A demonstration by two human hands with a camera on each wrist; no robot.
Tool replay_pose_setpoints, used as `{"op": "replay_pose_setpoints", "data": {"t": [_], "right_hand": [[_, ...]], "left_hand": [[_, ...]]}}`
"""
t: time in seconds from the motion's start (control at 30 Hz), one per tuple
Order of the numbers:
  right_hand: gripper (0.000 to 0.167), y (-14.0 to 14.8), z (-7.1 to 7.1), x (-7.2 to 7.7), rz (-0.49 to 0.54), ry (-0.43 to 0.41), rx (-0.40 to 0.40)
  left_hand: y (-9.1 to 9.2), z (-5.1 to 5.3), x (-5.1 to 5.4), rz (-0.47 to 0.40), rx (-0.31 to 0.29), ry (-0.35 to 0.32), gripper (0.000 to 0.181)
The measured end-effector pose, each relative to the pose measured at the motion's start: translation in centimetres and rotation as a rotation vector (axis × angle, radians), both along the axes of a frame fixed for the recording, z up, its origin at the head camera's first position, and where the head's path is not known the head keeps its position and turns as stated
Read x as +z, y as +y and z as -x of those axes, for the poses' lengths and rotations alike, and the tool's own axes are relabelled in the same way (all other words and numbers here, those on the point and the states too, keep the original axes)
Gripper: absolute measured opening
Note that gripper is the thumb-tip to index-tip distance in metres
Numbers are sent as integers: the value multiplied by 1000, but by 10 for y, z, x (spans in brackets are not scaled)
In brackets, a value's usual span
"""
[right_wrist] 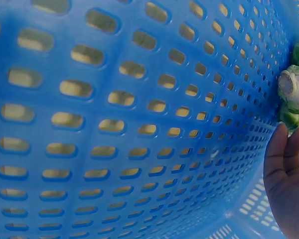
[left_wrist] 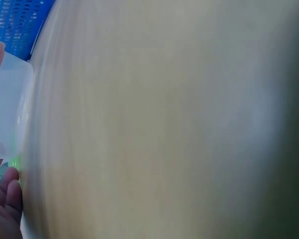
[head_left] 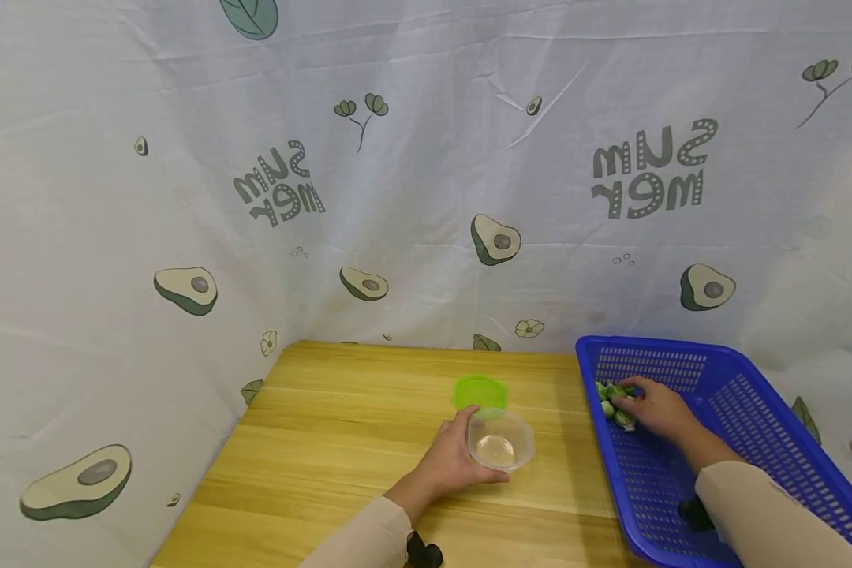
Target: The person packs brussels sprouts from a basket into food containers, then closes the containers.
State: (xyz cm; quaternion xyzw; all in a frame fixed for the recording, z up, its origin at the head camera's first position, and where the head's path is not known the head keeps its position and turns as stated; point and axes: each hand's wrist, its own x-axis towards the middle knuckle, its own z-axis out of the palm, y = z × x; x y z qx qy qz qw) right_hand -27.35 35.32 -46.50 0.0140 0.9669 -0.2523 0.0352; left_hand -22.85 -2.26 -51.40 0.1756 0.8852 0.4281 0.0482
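Note:
My left hand [head_left: 454,457] grips a clear plastic container [head_left: 520,446] from its left side, thumb near the front and fingers behind. The container is round-cornered, and no food shows inside it. In the left wrist view only part of the container [left_wrist: 7,107] and some fingers show at the left edge. Over in the blue basket [head_left: 614,473], my right hand [head_left: 656,406] pinches at a small pile of Brussels sprouts [head_left: 625,420], thumb and forefinger about one of them. The right wrist view has the sprouts [right_wrist: 294,89] just above the fingertips, partly cut off by the frame.
A bright green lid [head_left: 479,390] lies on the wooden table [head_left: 326,442] just behind the container. The slotted basket takes up the table's right side, its wall standing between the two hands. A white printed cloth [head_left: 412,181] hangs behind and to the left.

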Motion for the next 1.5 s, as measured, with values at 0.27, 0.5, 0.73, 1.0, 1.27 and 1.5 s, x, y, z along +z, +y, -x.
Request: {"op": "replay_pose_setpoints", "data": {"t": [0.27,0.5,0.73,1.0,1.27,1.5], "right_hand": [[54,-2,-4,3,22,21,-15],[59,1,-6,6,99,55,-41],[73,0,-9,21,174,24,-91],[76,-5,-14,36,275,42,-108],[81,-21,-17,54,321,84,-114],[72,-42,-24,75,331,112,-52]], "left_hand": [[-6,3,-7,-123,23,-39,114],[-6,3,-12,-156,47,-51,115],[-7,3,-16,-145,60,-1,112],[-9,0,-19,-126,84,33,110],[-9,-2,-21,-91,108,65,109],[-7,-1,-22,-94,107,67,109]]}}
